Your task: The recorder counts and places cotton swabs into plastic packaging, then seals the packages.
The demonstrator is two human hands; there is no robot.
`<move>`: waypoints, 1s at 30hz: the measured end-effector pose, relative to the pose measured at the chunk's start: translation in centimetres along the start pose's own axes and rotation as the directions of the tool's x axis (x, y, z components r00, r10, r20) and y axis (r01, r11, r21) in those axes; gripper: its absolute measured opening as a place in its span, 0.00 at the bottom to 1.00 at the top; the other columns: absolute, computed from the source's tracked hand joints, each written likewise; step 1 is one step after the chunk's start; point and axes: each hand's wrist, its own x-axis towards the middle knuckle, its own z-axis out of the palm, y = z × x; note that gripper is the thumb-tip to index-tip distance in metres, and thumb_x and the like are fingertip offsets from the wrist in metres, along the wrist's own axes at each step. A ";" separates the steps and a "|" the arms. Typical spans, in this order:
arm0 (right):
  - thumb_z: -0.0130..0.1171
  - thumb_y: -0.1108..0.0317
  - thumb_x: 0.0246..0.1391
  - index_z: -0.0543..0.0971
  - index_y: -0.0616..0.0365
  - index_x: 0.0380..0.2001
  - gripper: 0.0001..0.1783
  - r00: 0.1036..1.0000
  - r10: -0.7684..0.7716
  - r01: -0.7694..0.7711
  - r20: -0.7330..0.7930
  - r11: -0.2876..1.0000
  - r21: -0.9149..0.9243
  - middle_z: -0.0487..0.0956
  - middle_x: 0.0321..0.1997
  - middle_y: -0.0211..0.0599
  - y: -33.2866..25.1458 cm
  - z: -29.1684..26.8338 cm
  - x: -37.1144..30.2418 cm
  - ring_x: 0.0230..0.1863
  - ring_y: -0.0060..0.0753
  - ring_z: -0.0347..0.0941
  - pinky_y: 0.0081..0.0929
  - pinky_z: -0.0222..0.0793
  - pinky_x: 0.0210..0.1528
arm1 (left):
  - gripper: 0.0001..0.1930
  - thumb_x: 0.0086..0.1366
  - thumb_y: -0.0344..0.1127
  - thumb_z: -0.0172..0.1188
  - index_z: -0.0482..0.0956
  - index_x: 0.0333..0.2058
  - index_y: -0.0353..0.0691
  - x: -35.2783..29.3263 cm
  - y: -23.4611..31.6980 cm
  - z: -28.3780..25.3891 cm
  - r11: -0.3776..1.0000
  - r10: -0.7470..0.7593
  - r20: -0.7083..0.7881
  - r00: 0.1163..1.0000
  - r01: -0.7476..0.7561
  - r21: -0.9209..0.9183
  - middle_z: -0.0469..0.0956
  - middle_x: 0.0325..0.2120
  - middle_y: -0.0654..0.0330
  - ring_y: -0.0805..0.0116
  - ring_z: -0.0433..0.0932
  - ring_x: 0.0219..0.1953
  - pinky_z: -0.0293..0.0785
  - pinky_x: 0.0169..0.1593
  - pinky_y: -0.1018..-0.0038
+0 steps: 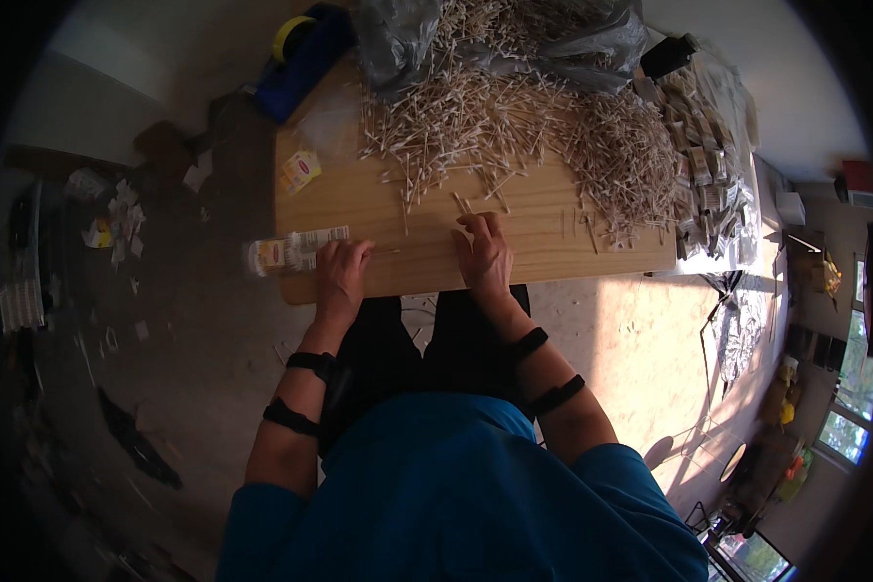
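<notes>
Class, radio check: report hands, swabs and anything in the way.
Left hand beside printed packet. Right hand near loose swab. Swab pile beyond both; neither looks blocked.

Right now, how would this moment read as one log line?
left hand: beside yellow-labelled packet, grip unclear; right hand: near loose cotton swabs, grip unclear; surface: wooden table; far left: blue tape dispenser

Dim left, sunlit floor, warped edges

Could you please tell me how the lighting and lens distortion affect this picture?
In the head view, sunlight glares on the floor at right, while the left hand and right hand are in softer light; also in the head view, the fisheye slants the windows near the right rim and blackens the picture's corners.
</notes>
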 end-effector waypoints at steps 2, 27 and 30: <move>0.60 0.68 0.52 0.78 0.54 0.35 0.07 0.965 -0.210 0.210 0.156 0.978 0.020 0.76 0.39 0.42 -1.5 1.4 0.1 0.34 0.55 0.77 0.47 0.73 0.34 | 0.14 0.58 0.21 0.56 0.75 0.43 0.40 0.3 0.3 0.4 0.999 0.034 -0.005 0.999 -0.034 0.013 0.75 0.36 0.57 0.54 0.72 0.45 0.66 0.52 0.59; 0.57 0.67 0.55 0.79 0.53 0.34 0.05 0.985 -0.071 0.065 0.158 0.997 0.043 0.76 0.42 0.43 1.9 1.2 0.4 0.39 0.54 0.77 0.46 0.73 0.39 | 0.19 0.57 0.31 0.65 0.74 0.48 0.40 0.9 1.9 3.2 0.992 0.086 0.121 0.989 -0.074 -0.100 0.71 0.47 0.58 0.53 0.69 0.52 0.66 0.56 0.55; 0.58 0.66 0.55 0.79 0.54 0.34 0.06 0.975 -0.034 0.021 0.219 0.998 0.059 0.76 0.41 0.43 1.7 2.0 0.3 0.39 0.54 0.77 0.47 0.74 0.38 | 0.18 0.59 0.33 0.64 0.73 0.48 0.40 1.0 2.2 3.3 0.994 0.100 0.046 0.994 -0.098 -0.043 0.71 0.48 0.57 0.53 0.69 0.53 0.66 0.56 0.56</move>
